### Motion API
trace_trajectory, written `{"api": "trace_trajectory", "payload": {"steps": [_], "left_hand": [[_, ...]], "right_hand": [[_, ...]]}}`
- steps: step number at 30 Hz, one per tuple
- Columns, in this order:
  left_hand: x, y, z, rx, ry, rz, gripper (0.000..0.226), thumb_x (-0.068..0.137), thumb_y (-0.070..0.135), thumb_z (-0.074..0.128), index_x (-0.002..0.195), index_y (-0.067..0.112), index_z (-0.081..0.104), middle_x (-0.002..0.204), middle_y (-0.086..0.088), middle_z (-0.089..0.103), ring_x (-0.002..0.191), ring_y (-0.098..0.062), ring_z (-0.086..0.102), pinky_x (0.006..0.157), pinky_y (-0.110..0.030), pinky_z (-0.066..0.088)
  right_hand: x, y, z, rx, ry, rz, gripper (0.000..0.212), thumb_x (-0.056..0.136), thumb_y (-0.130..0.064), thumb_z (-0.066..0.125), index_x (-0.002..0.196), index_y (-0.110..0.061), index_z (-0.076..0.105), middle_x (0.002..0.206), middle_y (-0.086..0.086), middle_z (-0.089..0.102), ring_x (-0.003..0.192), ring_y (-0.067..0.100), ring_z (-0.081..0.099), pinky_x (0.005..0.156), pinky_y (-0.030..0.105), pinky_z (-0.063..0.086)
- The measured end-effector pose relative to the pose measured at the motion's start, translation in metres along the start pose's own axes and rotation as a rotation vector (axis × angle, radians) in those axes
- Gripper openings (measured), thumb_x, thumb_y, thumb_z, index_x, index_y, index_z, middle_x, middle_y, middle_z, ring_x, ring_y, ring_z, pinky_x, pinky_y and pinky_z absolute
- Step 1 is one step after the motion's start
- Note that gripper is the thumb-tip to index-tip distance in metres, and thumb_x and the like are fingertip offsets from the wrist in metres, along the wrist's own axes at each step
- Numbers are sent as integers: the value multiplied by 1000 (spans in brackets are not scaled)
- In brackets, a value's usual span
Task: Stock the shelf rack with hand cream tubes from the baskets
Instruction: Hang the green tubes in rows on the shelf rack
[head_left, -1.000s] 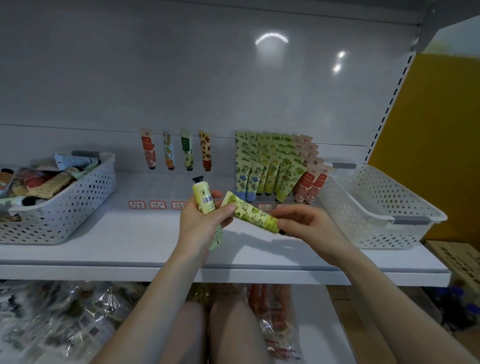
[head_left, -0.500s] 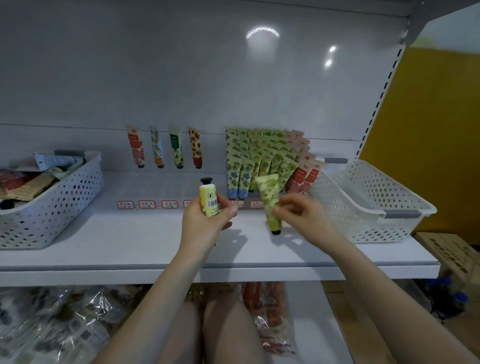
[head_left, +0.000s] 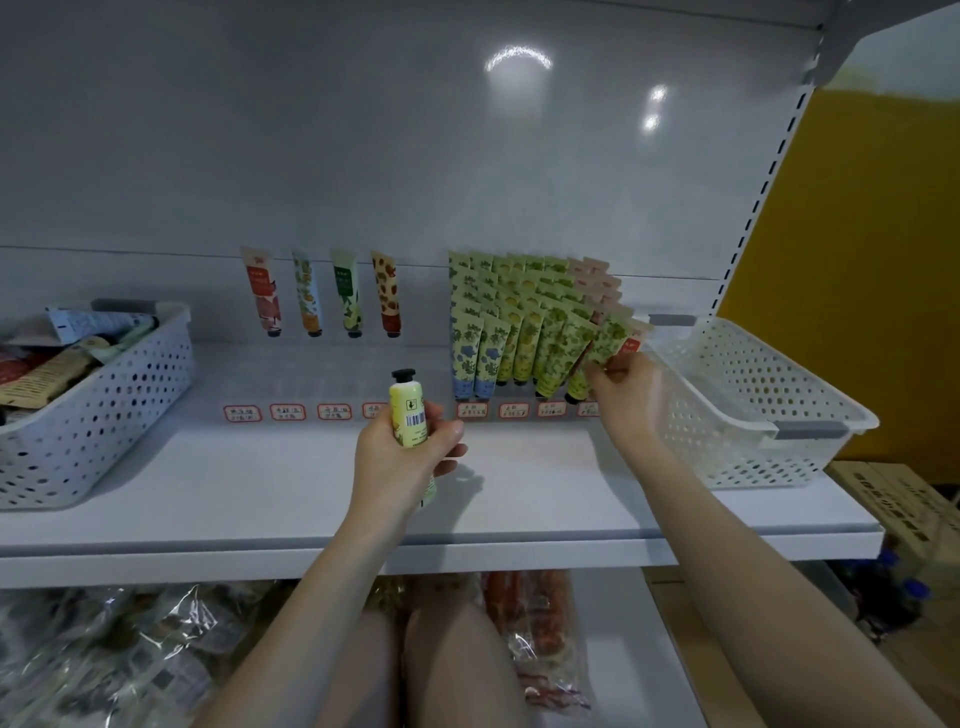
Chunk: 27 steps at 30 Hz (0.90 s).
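White shelf (head_left: 260, 493) runs open between left basket (head_left: 104, 415) and right basket (head_left: 753, 415). My left hand (head_left: 400, 457) grips a yellow tube (head_left: 409, 410) upright, cap up. My right hand (head_left: 623, 395) pinches a green tube (head_left: 592, 358), cap down, top leaning right, at the rows' (head_left: 519, 332) right end.

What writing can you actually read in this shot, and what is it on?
No text reads clearly.
The yellow tube in the left hand: a barcode and a small symbol, print blurred.
Red-edged shelf labels: characters too small.
Back-row tubes: print blurred.
Cardboard box, far right: print unreadable.
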<state>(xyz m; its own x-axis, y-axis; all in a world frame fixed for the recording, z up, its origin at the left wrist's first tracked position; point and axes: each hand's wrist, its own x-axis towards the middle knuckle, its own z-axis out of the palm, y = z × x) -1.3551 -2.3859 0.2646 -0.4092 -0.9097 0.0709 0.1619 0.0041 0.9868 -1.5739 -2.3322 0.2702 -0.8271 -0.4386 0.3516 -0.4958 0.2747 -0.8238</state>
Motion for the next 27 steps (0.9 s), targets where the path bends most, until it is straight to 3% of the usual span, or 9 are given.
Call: {"api": "trace_trajectory", "payload": {"steps": [4, 7, 11, 15, 21, 25, 27], "left_hand": [[1, -1, -4, -8, 12, -17, 16, 81, 1, 67, 83, 13, 56, 75, -5, 64, 61, -13, 66, 57, -22, 56], [1, -3, -5, -9, 17, -22, 17, 81, 1, 67, 83, 13, 56, 75, -5, 64, 63, -15, 66, 57, -21, 56], [2, -5, -3, -5, 6, -34, 17, 82, 1, 66, 82, 14, 56, 76, -5, 64, 64, -16, 66, 60, -23, 56], [2, -6, -2, -8, -5, -38, 16, 82, 1, 66, 83, 14, 56, 76, -5, 64, 64, -15, 66, 59, -22, 56], [3, -5, -3, -7, -2, -32, 16, 82, 1, 66, 83, 14, 56, 76, -6, 64, 63, -15, 66, 59, -22, 56], [3, -6, -4, -2, -2, -31, 15, 82, 2, 66, 85, 13, 57, 76, -5, 64, 60, -11, 66, 56, -19, 55], [3, -6, -4, 1, -1, -36, 15, 82, 2, 66, 86, 13, 56, 76, -5, 63, 57, -8, 65, 56, -19, 55]], "right_hand": [[6, 3, 13, -4, -8, 5, 27, 88, -19, 62, 66, -9, 49, 56, -1, 46, 53, 19, 42, 48, 24, 25], [6, 4, 15, -15, -5, -27, 17, 87, -19, 63, 78, -5, 58, 66, 4, 53, 63, 22, 47, 58, 25, 30], [7, 6, 17, -13, -37, -84, 17, 86, -17, 62, 73, -10, 52, 59, -2, 49, 60, 20, 47, 46, 23, 26], [10, 9, 18, -21, -38, -77, 28, 86, -13, 61, 63, -13, 45, 55, -5, 44, 53, 14, 41, 44, 20, 24], [13, 8, 22, -68, -68, -78, 11, 88, -8, 58, 77, -3, 56, 72, 10, 55, 66, 22, 49, 51, 25, 28], [13, 3, 22, -120, -98, -124, 10, 89, -4, 54, 82, 2, 58, 79, 11, 54, 73, 22, 48, 53, 25, 29], [13, 4, 23, -176, -107, -131, 11, 90, -3, 52, 83, 4, 59, 81, 12, 54, 75, 23, 48, 60, 26, 31]]}}
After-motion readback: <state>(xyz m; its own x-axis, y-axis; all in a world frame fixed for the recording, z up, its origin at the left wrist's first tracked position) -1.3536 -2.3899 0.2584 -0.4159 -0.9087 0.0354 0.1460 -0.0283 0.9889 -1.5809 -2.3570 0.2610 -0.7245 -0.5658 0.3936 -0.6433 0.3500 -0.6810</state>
